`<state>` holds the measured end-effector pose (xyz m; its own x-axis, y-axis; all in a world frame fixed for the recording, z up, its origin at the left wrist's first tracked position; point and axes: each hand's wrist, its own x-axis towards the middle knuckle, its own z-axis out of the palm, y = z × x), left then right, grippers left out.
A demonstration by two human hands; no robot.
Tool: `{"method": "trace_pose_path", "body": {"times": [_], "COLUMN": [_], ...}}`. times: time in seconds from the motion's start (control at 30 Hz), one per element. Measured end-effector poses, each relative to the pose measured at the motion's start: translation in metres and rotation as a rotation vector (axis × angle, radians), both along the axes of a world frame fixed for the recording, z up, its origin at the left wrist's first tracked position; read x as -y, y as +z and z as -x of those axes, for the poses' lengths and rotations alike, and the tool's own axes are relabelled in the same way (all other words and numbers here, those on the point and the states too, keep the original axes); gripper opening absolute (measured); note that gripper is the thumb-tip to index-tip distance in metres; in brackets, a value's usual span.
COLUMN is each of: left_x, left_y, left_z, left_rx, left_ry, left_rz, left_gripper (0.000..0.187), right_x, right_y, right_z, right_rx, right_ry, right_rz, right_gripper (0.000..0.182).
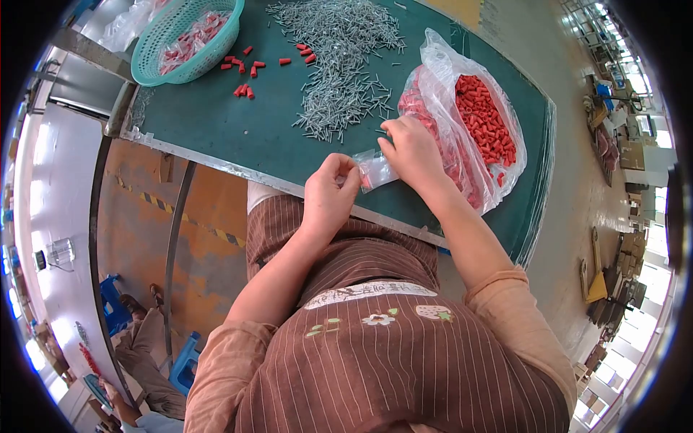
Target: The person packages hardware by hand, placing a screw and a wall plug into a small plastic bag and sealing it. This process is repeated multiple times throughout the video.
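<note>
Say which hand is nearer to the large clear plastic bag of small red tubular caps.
Right. The right hand is at the left side of the large bag; the left hand is farther left, beyond the small clear plastic packet.

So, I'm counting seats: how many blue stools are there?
2, at left: far stool by the co-worker's shoes, near stool beside their legs. More may be hidden.

Legible text: none. Dark lettering runs along a white patch [370,291] on the chest of the brown striped apron [404,361]; characters too small, foreshortened and blurred to transcribe. No brand, number or sign can be read on any other surface in view.
</note>
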<state>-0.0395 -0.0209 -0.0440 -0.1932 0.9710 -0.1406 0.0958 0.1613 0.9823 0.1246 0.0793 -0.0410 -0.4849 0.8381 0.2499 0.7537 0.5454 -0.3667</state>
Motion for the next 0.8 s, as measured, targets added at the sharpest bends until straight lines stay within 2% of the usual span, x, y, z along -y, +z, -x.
{"method": "trace_pose_path", "body": {"times": [0.03, 0.07, 0.17, 0.27, 0.4, 0.7, 0.8], "left_x": [0.000, 0.001, 0.001, -0.001, -0.003, -0.006, -0.006], "left_y": [0.006, 0.005, 0.001, 0.002, 0.000, -0.002, -0.001], "left_z": [0.001, 0.002, 0.009, 0.016, 0.016, 0.020, 0.021], "left_rx": [-0.022, -0.022, -0.017, 0.013, 0.078, 0.003, 0.011], "left_ry": [0.008, 0.013, 0.020, 0.018, 0.064, 0.064, 0.070], "left_rz": [0.010, 0.000, -0.004, 0.042, 0.047, 0.048, 0.050], "left_gripper": [0.010, 0.010, 0.010, 0.008, 0.010, 0.012, 0.013], "right_x": [-0.005, -0.008, -0.014, -0.026, -0.034, -0.053, -0.057], "right_y": [-0.007, -0.011, -0.019, -0.022, -0.006, -0.007, -0.005], "right_z": [0.002, 0.004, 0.007, 0.002, 0.007, 0.022, 0.018], "right_rx": [0.091, 0.203, 0.303, 0.219, 0.026, 0.407, 0.529], "right_ry": [0.019, 0.001, -0.028, -0.175, -0.251, -0.153, -0.010], "right_rz": [-0.125, -0.073, -0.023, 0.119, 0.121, -0.006, -0.012], "right_gripper": [0.020, 0.017, 0.013, 0.012, 0.020, 0.010, 0.010]}}
